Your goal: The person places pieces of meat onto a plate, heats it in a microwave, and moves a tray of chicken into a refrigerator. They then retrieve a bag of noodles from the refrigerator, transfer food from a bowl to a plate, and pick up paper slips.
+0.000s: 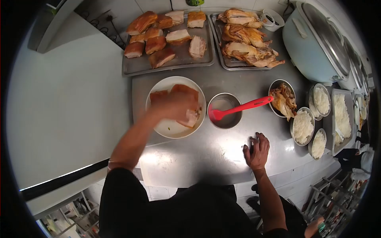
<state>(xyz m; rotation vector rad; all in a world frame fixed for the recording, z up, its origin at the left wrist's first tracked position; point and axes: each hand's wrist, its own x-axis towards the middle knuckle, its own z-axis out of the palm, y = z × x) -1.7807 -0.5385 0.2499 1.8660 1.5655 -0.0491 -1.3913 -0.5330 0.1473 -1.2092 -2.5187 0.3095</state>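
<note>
My left hand (180,106), smeared by motion, is over a white bowl (158,129) of roast pork pieces (185,91); whether its fingers grip one cannot be made out. Spread fingers of my right hand (258,152) rest on the steel table near its front edge, holding nothing. Between the two hands stands a steel bowl (225,126) of cloudy liquid. A red silicone brush or spatula (250,105) leans in it, its handle reaching toward a bowl of cut chicken (282,99).
Behind are a tray of pork chunks (168,65) and a tray of cooked chickens (246,43). Rice bowls (303,126) and a rice tray (342,115) line the right, below a large rice cooker (313,43). A pale counter (71,111) borders the left. Another person's hand (314,228) shows at lower right.
</note>
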